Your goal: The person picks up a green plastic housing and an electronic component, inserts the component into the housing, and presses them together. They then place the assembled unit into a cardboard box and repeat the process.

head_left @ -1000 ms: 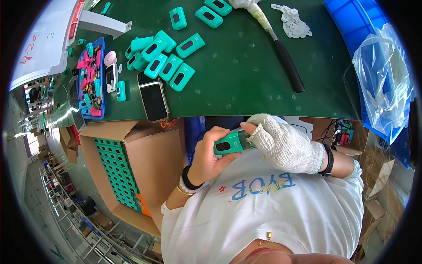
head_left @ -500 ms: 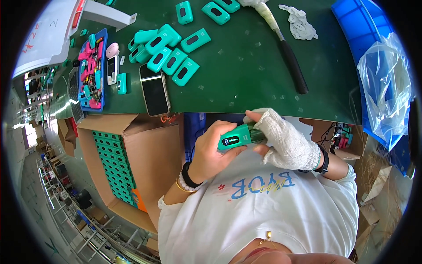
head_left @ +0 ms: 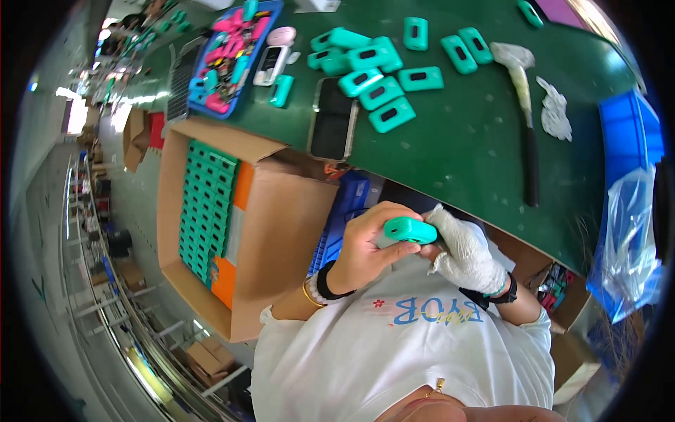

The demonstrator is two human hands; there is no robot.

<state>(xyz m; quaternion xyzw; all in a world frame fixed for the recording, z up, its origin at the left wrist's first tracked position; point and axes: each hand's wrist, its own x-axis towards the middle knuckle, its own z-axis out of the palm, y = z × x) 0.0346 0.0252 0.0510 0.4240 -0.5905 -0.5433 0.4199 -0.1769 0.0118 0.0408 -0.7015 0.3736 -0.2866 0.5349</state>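
In front of my chest I hold a small teal electronic device (head_left: pixel 410 231), its narrow side and one end turned upward. My bare left hand (head_left: pixel 376 240) grips it with the thumb beneath and the fingers behind. My right hand (head_left: pixel 467 254), in a white knit glove with the fingertips cut off, closes on the device's right end; its fingertips are partly hidden. More teal devices (head_left: pixel 391 114) of the same kind, with dark oval windows, lie in a loose group on the green table (head_left: pixel 450 148).
Left of me, an open carton (head_left: pixel 292 211) holds rows of teal devices. On the table are a phone (head_left: pixel 332 119), a blue tray (head_left: pixel 271 15) of pink and teal parts, a black-handled tool (head_left: pixel 531 165) with a wrapped head, and white pieces (head_left: pixel 555 112). A blue bin (head_left: pixel 622 126) with clear plastic stands right.
My view has swung left, showing more of the carton. The held device has turned, so its lit display no longer shows. Both hands stay on it.
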